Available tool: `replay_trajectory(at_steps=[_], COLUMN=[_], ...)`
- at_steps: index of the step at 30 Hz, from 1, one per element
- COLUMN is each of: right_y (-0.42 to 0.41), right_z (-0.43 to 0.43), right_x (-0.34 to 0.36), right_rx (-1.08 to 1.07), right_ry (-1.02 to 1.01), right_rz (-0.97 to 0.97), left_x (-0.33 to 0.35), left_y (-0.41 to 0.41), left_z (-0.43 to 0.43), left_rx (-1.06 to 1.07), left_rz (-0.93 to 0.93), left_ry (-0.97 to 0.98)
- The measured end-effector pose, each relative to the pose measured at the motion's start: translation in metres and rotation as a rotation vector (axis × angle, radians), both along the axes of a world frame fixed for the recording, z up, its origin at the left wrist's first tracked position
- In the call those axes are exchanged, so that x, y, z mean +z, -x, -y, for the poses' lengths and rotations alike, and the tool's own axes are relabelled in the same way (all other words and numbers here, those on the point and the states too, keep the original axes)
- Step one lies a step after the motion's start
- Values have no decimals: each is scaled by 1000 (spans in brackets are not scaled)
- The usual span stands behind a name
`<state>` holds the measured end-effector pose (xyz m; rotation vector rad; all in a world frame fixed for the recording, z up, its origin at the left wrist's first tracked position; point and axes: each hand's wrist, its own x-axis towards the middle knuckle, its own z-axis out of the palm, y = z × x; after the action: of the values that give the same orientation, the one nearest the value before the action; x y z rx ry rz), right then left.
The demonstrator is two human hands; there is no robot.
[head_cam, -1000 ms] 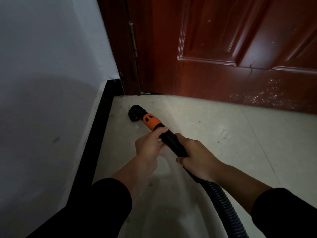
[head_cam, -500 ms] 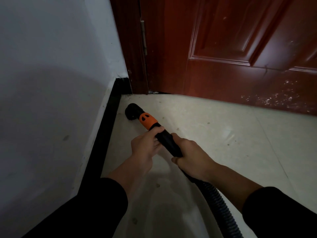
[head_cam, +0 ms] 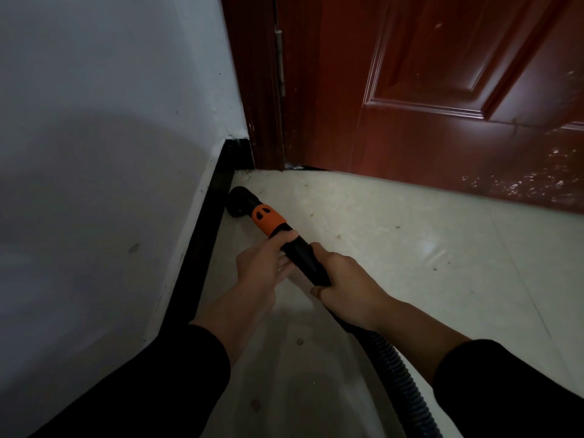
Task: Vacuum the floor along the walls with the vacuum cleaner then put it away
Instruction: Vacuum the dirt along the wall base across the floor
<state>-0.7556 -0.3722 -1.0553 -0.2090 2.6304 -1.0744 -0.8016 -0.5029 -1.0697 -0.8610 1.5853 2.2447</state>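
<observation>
The vacuum's black nozzle sits on the pale floor, right against the black skirting board near the corner by the door. An orange collar joins it to a black wand. My left hand grips the wand just behind the collar. My right hand grips it further back, where the ribbed black hose begins and runs off the bottom edge. The vacuum's body is out of view.
A white wall runs along the left. A dark red wooden door and its frame close off the far side. Small specks of dirt lie on the tiled floor, which stretches away to the right.
The nozzle has slid left across the floor, from a gap away to right against the skirting board. Both hands kept their grip on the wand.
</observation>
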Motion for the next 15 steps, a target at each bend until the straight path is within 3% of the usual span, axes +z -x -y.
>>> replay_trajectory(at_steps=[15], right_y=[13], right_z=[23], right_x=[-16], right_rx=[-80], right_ry=[-95], right_rz=[-91], left_x=[-16], left_y=[19], left_z=[14], left_rx=[-73], left_rz=[-37], left_ry=[41])
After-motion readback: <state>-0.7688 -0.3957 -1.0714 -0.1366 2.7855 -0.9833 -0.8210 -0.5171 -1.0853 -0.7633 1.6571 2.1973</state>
